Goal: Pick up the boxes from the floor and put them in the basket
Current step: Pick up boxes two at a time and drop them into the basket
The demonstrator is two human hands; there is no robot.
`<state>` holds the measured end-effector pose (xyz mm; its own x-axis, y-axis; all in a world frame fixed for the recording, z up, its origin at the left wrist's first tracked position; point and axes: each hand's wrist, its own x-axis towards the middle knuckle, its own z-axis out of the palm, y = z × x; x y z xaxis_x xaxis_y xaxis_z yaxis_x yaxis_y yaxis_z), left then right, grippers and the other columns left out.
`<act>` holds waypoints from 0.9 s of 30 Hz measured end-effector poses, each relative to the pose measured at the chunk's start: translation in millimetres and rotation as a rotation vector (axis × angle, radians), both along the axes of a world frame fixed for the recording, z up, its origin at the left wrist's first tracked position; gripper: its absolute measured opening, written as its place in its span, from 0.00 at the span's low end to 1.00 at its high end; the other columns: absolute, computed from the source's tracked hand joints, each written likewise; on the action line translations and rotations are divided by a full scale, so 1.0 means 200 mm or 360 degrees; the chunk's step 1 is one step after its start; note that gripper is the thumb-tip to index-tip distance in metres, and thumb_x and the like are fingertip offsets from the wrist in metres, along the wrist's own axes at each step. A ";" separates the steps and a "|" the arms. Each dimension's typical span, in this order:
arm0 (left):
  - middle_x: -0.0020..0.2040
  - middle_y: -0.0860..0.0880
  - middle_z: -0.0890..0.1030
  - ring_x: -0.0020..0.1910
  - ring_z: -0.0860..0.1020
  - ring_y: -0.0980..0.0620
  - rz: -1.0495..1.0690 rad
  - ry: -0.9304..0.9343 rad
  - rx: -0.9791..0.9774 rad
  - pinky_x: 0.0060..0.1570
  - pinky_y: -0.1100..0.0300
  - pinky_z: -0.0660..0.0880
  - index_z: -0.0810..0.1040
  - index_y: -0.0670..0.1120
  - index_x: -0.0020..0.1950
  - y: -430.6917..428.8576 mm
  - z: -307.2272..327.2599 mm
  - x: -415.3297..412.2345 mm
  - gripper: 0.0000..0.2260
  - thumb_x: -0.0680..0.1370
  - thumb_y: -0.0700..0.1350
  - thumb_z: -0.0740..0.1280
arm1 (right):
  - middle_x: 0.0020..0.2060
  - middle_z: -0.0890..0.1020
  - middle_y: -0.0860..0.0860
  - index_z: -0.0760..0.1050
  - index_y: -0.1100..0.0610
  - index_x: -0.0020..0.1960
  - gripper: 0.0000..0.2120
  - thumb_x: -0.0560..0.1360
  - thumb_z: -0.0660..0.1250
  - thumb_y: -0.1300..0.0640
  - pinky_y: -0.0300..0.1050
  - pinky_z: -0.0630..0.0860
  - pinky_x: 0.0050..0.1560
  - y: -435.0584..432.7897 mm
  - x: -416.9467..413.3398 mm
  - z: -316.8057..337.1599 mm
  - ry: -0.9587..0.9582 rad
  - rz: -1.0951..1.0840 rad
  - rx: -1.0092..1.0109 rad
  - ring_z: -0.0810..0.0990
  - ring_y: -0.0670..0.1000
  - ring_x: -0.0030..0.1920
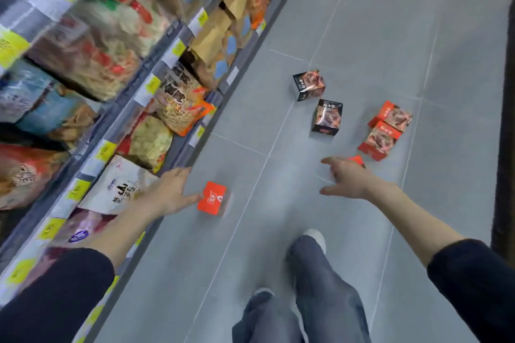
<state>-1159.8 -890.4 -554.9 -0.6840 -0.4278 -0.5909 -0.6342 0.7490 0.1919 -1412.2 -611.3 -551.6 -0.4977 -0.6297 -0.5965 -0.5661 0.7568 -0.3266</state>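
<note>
We are spreading the fingers of our left hand, its thumb tip beside an orange box on the grey tiled floor. Our right hand is hanging open, fingers splayed, hiding most of a small red box. Beyond, two black boxes and two red boxes are lying scattered. Shelves of snack bags are lining the aisle's left side.

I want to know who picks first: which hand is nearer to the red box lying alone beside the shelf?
Left. The left hand is right at the red box, fingertips at its edge. The right hand is across the aisle, near the other boxes.
</note>
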 end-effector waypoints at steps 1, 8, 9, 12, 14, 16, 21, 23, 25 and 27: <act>0.73 0.40 0.64 0.72 0.63 0.44 0.0008 -0.0007 -0.0008 0.69 0.54 0.60 0.57 0.40 0.74 -0.02 -0.13 -0.02 0.37 0.74 0.57 0.68 | 0.64 0.72 0.57 0.60 0.58 0.72 0.37 0.70 0.72 0.49 0.44 0.68 0.59 -0.02 -0.05 -0.13 -0.0002 0.0008 -0.0002 0.72 0.57 0.63; 0.73 0.42 0.62 0.71 0.65 0.42 0.0225 -0.0129 -0.0151 0.66 0.47 0.66 0.53 0.40 0.75 -0.06 -1.10 -0.17 0.48 0.68 0.67 0.68 | 0.67 0.70 0.56 0.62 0.57 0.71 0.37 0.68 0.73 0.49 0.46 0.69 0.63 -0.04 -0.39 -0.98 0.0054 -0.0038 -0.0049 0.74 0.57 0.63; 0.73 0.41 0.62 0.71 0.64 0.42 0.0255 -0.0148 -0.0168 0.65 0.47 0.66 0.52 0.40 0.75 -0.05 -1.22 -0.18 0.49 0.67 0.68 0.67 | 0.66 0.71 0.56 0.62 0.57 0.71 0.37 0.68 0.73 0.48 0.46 0.69 0.62 -0.02 -0.43 -1.08 0.0078 -0.0054 -0.0056 0.74 0.57 0.62; 0.72 0.40 0.62 0.71 0.64 0.41 0.0414 -0.0215 -0.0206 0.65 0.46 0.66 0.49 0.39 0.75 -0.03 -1.54 -0.18 0.53 0.65 0.68 0.69 | 0.67 0.71 0.57 0.62 0.57 0.71 0.37 0.68 0.73 0.49 0.46 0.68 0.63 0.04 -0.50 -1.34 0.0115 -0.0125 -0.0042 0.72 0.57 0.65; 0.71 0.38 0.61 0.70 0.64 0.38 0.0523 -0.0210 -0.0225 0.65 0.44 0.66 0.47 0.38 0.75 -0.02 -1.73 -0.18 0.57 0.61 0.67 0.73 | 0.67 0.70 0.57 0.62 0.58 0.71 0.37 0.68 0.73 0.50 0.44 0.65 0.64 0.11 -0.53 -1.48 0.0114 -0.0171 -0.0038 0.70 0.56 0.66; 0.71 0.36 0.59 0.68 0.64 0.34 0.0585 -0.0239 -0.0259 0.64 0.42 0.66 0.46 0.36 0.75 0.00 -1.86 -0.18 0.59 0.60 0.65 0.75 | 0.66 0.73 0.57 0.64 0.60 0.70 0.35 0.68 0.74 0.52 0.43 0.65 0.62 0.18 -0.55 -1.60 0.0110 -0.0214 -0.0043 0.71 0.56 0.65; 0.64 0.30 0.64 0.59 0.69 0.29 0.0653 -0.0155 -0.0417 0.51 0.33 0.71 0.53 0.34 0.73 0.02 -2.05 -0.13 0.54 0.59 0.53 0.81 | 0.63 0.73 0.60 0.66 0.61 0.69 0.34 0.67 0.75 0.55 0.43 0.65 0.60 0.34 -0.56 -1.82 0.0111 -0.0324 -0.0043 0.71 0.59 0.63; 0.62 0.28 0.66 0.57 0.69 0.27 0.0646 -0.0192 -0.0431 0.49 0.32 0.71 0.55 0.33 0.72 0.01 -2.07 -0.12 0.51 0.60 0.50 0.81 | 0.63 0.73 0.61 0.66 0.61 0.69 0.34 0.67 0.75 0.56 0.44 0.64 0.61 0.39 -0.57 -1.89 0.0127 -0.0367 -0.0039 0.71 0.59 0.64; 0.63 0.29 0.66 0.59 0.68 0.28 0.0624 -0.0186 -0.0467 0.51 0.33 0.70 0.54 0.34 0.73 0.01 -2.04 -0.15 0.49 0.63 0.50 0.79 | 0.63 0.72 0.62 0.66 0.62 0.68 0.35 0.66 0.76 0.56 0.47 0.66 0.62 0.45 -0.59 -1.93 0.0146 -0.0381 -0.0020 0.71 0.61 0.63; 0.65 0.31 0.64 0.61 0.67 0.30 0.0490 -0.0166 -0.0481 0.53 0.36 0.70 0.53 0.36 0.74 0.01 -2.01 -0.20 0.48 0.66 0.51 0.77 | 0.65 0.71 0.62 0.65 0.62 0.70 0.38 0.64 0.76 0.55 0.49 0.67 0.63 0.50 -0.62 -1.97 0.0225 -0.0338 0.0012 0.70 0.61 0.64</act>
